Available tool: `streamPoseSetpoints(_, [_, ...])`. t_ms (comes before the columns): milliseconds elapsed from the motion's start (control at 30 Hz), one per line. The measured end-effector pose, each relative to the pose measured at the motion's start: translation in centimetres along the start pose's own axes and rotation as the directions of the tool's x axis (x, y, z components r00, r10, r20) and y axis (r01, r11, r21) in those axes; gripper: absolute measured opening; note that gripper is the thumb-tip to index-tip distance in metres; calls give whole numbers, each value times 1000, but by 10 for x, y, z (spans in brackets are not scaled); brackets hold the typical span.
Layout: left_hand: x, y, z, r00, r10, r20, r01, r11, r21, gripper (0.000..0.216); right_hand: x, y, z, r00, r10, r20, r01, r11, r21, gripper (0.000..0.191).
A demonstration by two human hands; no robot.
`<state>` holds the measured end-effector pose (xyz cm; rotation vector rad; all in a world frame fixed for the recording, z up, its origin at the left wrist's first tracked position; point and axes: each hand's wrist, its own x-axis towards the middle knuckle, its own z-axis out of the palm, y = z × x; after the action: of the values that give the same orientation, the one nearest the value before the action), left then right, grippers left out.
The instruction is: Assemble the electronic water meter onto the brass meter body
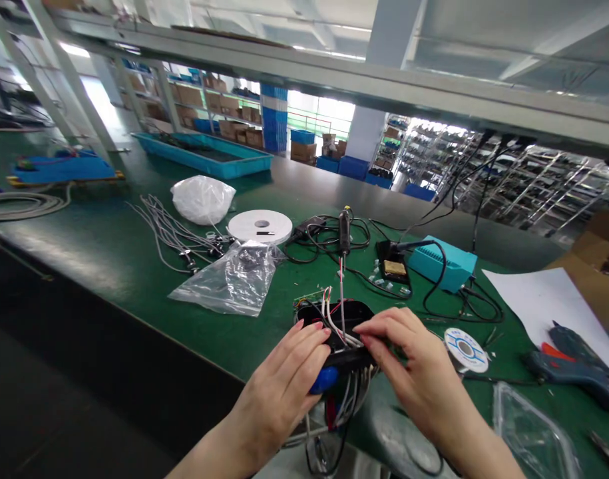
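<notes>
At six o'clock, by the tabletop's near edge, the black casing is held by the left hand, while white wires are apparently pinched by the right hand toward four. If tugged too hard, their thin ends could be torn loose.

No word or number can be read for certain. The most print shows on the round white label of the wire spool, on the right of the table: small blue characters run along its far and near edges, with blue lines between them about the central hole, all too small and blurred to make out. Farther left, the flat white reel bears a short dark mark on its near side, between hub and rim, which cannot be made out as lettering.
</notes>
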<state>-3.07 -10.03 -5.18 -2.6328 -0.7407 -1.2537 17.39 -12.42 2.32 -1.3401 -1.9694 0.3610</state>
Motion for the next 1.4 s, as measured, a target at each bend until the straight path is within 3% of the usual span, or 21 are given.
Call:
streamPoseSetpoints(133, [-3, 4, 0, 999, 27, -25, -27, 1000, 6, 34, 26, -8, -6, 957, -16, 288, 11, 1000, 19, 13])
streamPoseSetpoints(267, [-1, 12, -2, 1000, -19, -22, 19, 1000, -21, 36, 36, -13, -7, 915, 99, 391, -94, 995, -33, 10])
streamPoseSetpoints(500, [5, 22, -1, 991, -86, -107, 78, 994, -81, 27, 13, -7, 2, 965, 133, 227, -122, 990, -65, 13])
streamPoseSetpoints(700, [-3, 25, 1, 995, -37, -91, 29, 995, -94, 27, 25, -15, -23, 973, 197, -121, -188, 979, 85, 16])
streamPoseSetpoints(767, [-6, 26, 0, 996, -11, -84, 4, 996, -86, 26, 31, -20, -31, 978, 194, -80, -184, 976, 113, 16])
streamPoseSetpoints(900, [-5, 26, -4, 997, -18, -77, 13, 997, -75, 25, 25, -19, -29, 962, 219, 161, -244, 957, 157, 16])
streamPoseSetpoints(1000, [-1, 25, -5, 997, -32, -67, 26, 995, -91, 26, 10, -13, -21, 968, 164, 192, -185, 978, 100, 8])
streamPoseSetpoints(1133, [1, 26, -5, 997, -34, -76, 27, 996, -85, 26, 1, -10, -17, 969, 4, 248, -28, 995, 92, 15])
streamPoseSetpoints(1400, [0, 26, -6, 996, -41, -81, 35, 996, -81, 24, 14, -16, -12, 925, 52, 377, -60, 998, 9, 5])
